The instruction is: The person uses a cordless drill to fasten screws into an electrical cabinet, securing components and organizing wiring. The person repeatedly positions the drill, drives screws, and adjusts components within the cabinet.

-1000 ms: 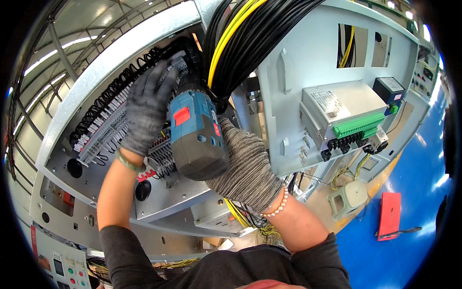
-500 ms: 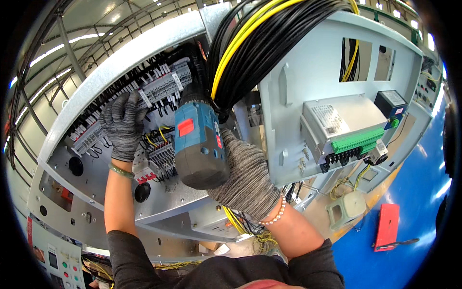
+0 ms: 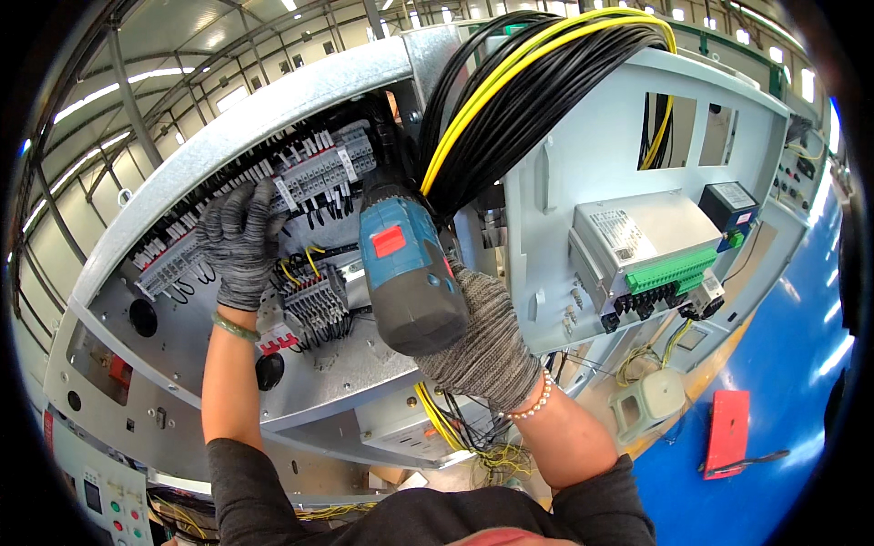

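My right hand [image 3: 487, 341], in a grey knit glove, grips a blue and black cordless drill [image 3: 414, 273]. The drill points away from me into a metal cabinet; its tip is hidden behind its body and dark cables. Also gloved, my left hand [image 3: 238, 241] lies over a grey terminal strip [image 3: 319, 177], fingers bent but slightly apart and thumb out to the side. Its fingertips are partly lost among the wires and white labels. Below and between the hands sits a smaller terminal block [image 3: 309, 296] with several wires and red parts.
A thick bundle of black and yellow cables [image 3: 537, 91] arches over the cabinet. On the right, an open door panel [image 3: 537, 246] carries a metal module [image 3: 646, 237] with green connectors. Beyond it are a pale stool [image 3: 651, 400] and a red board [image 3: 730, 428] on blue floor.
The drill and my right hand have shifted to the right in view, along with the cabinet's contents and cable bundle. My left hand stays on the terminal strip.
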{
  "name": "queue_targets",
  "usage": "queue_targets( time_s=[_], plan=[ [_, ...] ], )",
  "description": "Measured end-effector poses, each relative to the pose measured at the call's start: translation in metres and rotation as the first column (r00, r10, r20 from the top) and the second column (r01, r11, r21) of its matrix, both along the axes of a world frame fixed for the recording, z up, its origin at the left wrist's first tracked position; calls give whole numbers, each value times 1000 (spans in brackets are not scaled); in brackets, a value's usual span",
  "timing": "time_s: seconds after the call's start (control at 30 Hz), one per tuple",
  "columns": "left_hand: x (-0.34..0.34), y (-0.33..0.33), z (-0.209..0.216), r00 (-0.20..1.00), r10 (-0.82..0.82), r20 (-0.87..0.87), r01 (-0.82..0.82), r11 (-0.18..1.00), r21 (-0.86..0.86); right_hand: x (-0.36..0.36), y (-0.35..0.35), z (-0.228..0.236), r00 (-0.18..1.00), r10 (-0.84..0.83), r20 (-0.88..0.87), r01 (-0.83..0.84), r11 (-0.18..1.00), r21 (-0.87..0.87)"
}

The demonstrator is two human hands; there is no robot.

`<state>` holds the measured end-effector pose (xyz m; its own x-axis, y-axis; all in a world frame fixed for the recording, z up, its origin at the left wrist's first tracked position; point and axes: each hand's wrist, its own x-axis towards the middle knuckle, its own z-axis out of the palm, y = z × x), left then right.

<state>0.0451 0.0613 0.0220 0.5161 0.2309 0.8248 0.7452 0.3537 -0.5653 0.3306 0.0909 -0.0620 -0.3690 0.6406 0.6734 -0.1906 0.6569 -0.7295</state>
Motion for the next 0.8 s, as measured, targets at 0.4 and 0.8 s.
queue_targets(
  time_s=[0.4,0.8],
  plan=[
    [-5,-3,-1,998,20,54,-17,999,-44,2,-5,10,971,-210,113,165,934,316],
    [-9,-2,-7,996,-11,93,12,1000,-8,7,-10,21,869,-449,207,333,842,424]
  ],
)
